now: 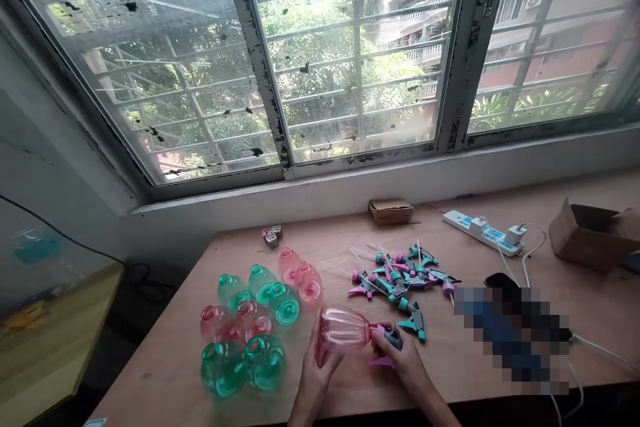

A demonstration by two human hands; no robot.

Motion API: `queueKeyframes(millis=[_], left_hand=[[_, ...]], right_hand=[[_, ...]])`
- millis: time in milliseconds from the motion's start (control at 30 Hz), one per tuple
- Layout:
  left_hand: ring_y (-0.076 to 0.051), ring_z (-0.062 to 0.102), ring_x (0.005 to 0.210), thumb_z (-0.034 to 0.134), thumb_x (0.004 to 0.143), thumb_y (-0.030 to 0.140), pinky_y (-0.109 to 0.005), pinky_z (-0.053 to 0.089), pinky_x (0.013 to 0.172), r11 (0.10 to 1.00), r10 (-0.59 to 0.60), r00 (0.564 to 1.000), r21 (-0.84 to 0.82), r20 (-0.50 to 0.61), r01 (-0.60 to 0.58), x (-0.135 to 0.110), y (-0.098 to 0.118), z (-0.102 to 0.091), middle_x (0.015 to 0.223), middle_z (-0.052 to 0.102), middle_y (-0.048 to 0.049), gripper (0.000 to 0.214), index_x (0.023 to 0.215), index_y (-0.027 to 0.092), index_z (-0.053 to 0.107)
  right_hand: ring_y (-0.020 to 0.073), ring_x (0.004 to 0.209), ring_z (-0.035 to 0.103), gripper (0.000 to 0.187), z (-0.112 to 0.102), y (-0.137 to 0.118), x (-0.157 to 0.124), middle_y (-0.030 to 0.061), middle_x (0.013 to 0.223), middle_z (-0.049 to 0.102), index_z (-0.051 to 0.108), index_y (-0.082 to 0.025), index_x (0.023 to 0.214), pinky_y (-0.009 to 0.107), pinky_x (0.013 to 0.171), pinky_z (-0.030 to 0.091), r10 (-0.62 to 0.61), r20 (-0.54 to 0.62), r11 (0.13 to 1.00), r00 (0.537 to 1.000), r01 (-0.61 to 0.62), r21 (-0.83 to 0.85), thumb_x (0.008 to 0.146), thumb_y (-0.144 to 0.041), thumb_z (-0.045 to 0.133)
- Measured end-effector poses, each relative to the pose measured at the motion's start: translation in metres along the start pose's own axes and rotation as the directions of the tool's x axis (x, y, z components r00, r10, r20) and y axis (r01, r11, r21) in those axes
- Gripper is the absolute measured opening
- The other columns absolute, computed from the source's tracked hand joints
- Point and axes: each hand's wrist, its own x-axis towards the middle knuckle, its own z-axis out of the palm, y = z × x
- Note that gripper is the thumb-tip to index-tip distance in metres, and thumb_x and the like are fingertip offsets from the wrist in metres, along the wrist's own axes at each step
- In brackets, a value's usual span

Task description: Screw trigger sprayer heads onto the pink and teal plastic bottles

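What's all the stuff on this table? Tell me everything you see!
held bottle: one, pink, between both hands
spray head: one, teal-pink, at its neck
empty bottles: about nine, green and pink, table left
sprayer pile: many, teal and pink, table middle
power strip: one, white, right rear
cardboard box: one, brown, far right
table: one, wooden, under everything
left hand: one, grips held bottle
right hand: one, grips spray head

Wooden table (pixel 475 373); bottles (pixel 250 320); spray heads (pixel 400 277); power strip (pixel 483 230); cardboard box (pixel 590 233).
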Motion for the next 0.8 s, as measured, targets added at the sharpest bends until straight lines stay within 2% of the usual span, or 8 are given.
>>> queueKeyframes(millis=[67, 167, 267, 333, 500, 633, 733, 800], left_hand=[[-0.034, 0.04, 0.143, 0.086, 0.064, 0.037, -0.047, 0.033, 0.118, 0.999, 0.02, 1.0, -0.035, -0.018, -0.021, -0.001, -0.003, 0.002, 0.156, 0.044, -0.0083, 0.092, 0.146, 0.031, 0.044], [-0.034, 0.036, 0.145, 0.091, 0.056, 0.03, -0.047, 0.029, 0.12, 0.998, 0.052, 0.997, -0.045, -0.053, -0.054, 0.0, -0.008, 0.002, 0.158, 0.041, -0.0101, 0.105, 0.148, 0.029, 0.04], [-0.037, 0.047, 0.137, 0.09, 0.058, 0.028, -0.052, 0.033, 0.117, 0.997, 0.057, 0.996, -0.041, -0.067, -0.059, 0.001, -0.011, 0.001, 0.146, 0.055, -0.0143, 0.095, 0.143, 0.023, 0.047], [-0.037, 0.051, 0.134, 0.09, 0.059, 0.026, -0.054, 0.035, 0.115, 0.998, 0.049, 0.997, -0.04, -0.067, -0.051, 0.0, -0.011, 0.001, 0.14, 0.061, -0.0129, 0.088, 0.138, 0.023, 0.053], [-0.032, 0.047, 0.138, 0.091, 0.056, 0.021, -0.05, 0.034, 0.117, 0.996, 0.063, 0.997, -0.056, -0.04, -0.065, -0.003, -0.004, 0.004, 0.146, 0.056, -0.0062, 0.096, 0.141, 0.031, 0.049], [-0.033, 0.049, 0.136, 0.091, 0.056, 0.027, -0.05, 0.033, 0.117, 0.994, 0.081, 0.996, -0.069, -0.024, -0.083, -0.001, 0.0, 0.003, 0.145, 0.057, -0.0095, 0.099, 0.144, 0.027, 0.047], [-0.036, 0.052, 0.133, 0.086, 0.064, 0.034, -0.051, 0.034, 0.116, 0.996, 0.065, 0.998, -0.067, -0.007, -0.065, -0.001, 0.001, 0.001, 0.138, 0.061, -0.0158, 0.085, 0.14, 0.018, 0.052], [-0.034, 0.047, 0.138, 0.085, 0.067, 0.033, -0.05, 0.032, 0.118, 0.996, 0.062, 0.998, -0.068, 0.012, -0.061, -0.002, 0.001, 0.002, 0.141, 0.059, -0.0152, 0.081, 0.14, 0.019, 0.052]], right_hand=[[0.0189, 0.059, 0.062, 0.042, 0.0, 0.0, -0.001, 0.001, 0.067, 0.065, 0.066, -0.017, 0.091, 0.031, 0.058, 0.055, -0.012, 0.003, 1.0, 1.0, 0.012, -0.02, 0.077, -0.056, 0.072], [0.0193, 0.06, 0.063, 0.04, 0.003, -0.001, -0.004, 0.0013, 0.067, 0.067, 0.068, -0.016, 0.087, 0.029, 0.058, 0.053, -0.038, 0.026, 0.998, 0.999, 0.039, -0.049, 0.074, -0.054, 0.076], [0.019, 0.06, 0.062, 0.039, 0.005, -0.002, -0.006, 0.0003, 0.065, 0.066, 0.07, -0.017, 0.083, 0.028, 0.058, 0.051, -0.064, 0.029, 0.996, 0.998, 0.065, -0.065, 0.072, -0.053, 0.078], [0.0188, 0.059, 0.062, 0.039, 0.005, -0.002, -0.007, -0.0001, 0.065, 0.066, 0.07, -0.017, 0.083, 0.029, 0.059, 0.05, -0.076, 0.016, 0.995, 0.997, 0.077, -0.067, 0.073, -0.054, 0.077], [0.0209, 0.062, 0.063, 0.042, 0.002, 0.0, -0.007, 0.0017, 0.068, 0.069, 0.07, -0.017, 0.089, 0.032, 0.062, 0.052, -0.074, 0.005, 0.996, 0.997, 0.074, -0.058, 0.073, -0.055, 0.076], [0.0213, 0.061, 0.064, 0.043, 0.003, -0.001, -0.009, 0.0023, 0.069, 0.07, 0.069, -0.016, 0.092, 0.033, 0.061, 0.053, -0.076, 0.011, 0.996, 0.997, 0.077, -0.054, 0.072, -0.053, 0.077], [0.0215, 0.061, 0.065, 0.042, 0.004, -0.002, -0.011, 0.0021, 0.067, 0.069, 0.068, -0.016, 0.091, 0.033, 0.06, 0.053, -0.083, 0.016, 0.996, 0.996, 0.083, -0.044, 0.073, -0.053, 0.078], [0.0216, 0.061, 0.065, 0.042, 0.005, -0.001, -0.012, 0.0022, 0.066, 0.069, 0.068, -0.015, 0.092, 0.033, 0.059, 0.054, -0.091, 0.012, 0.995, 0.996, 0.091, -0.032, 0.073, -0.052, 0.078]])
